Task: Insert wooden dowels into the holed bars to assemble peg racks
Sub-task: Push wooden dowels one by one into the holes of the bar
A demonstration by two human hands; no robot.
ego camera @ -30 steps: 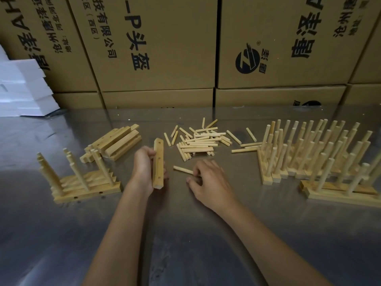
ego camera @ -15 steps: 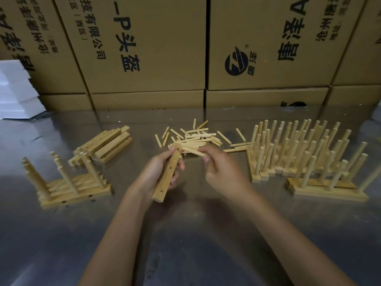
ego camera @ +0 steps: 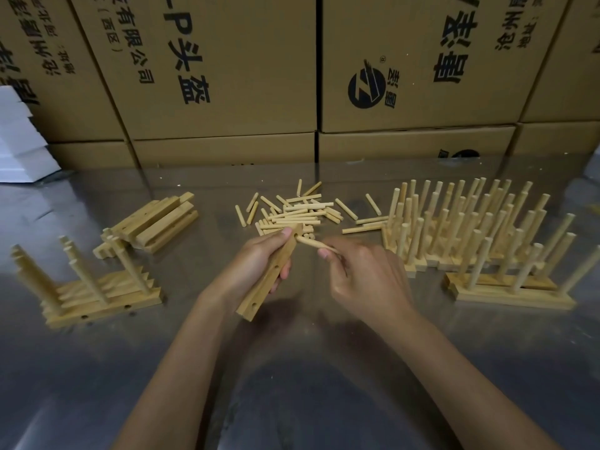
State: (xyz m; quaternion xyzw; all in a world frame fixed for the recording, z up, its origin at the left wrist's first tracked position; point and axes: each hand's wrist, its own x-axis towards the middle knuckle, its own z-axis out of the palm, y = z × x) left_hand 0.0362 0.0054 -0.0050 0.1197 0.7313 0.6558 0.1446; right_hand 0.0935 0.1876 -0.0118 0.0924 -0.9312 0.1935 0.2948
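hands meet above the middle of the steel table (ego camera: 97,368), near the loose pile of dowels (ego camera: 297,211) that lies toward the back edge. left hand (ego camera: 256,267) is wrapped around a holed bar (ego camera: 269,280), thumb along its upper end, fingers curled behind; the bar is raised off the surface and tilted, its far end up by the pile and its near end pointing down toward the front edge. three holes show along its face, one at the top by the thumb, one at mid-length, one near the lower end. right hand (ego camera: 367,280) pinches a single dowel (ego camera: 313,244) between thumb and fingertips, with the dowel's free tip touching or just at the top hole of the bar; whether it has entered the hole cannot be told because of motion blur.

toward the left edge sits a partly pegged rack (ego camera: 97,300), its pegs leaning and two open holes on its front side. behind it, nearer the back edge, lies a stack of bare bars (ego camera: 156,222). toward the right edge stands a dense group of finished racks (ego camera: 470,228) with upright pegs, one more rack (ego camera: 509,295) just in front of them. cardboard boxes (ego camera: 227,76) with printed characters line the back edge, white foam blocks (ego camera: 19,144) at the back left corner.
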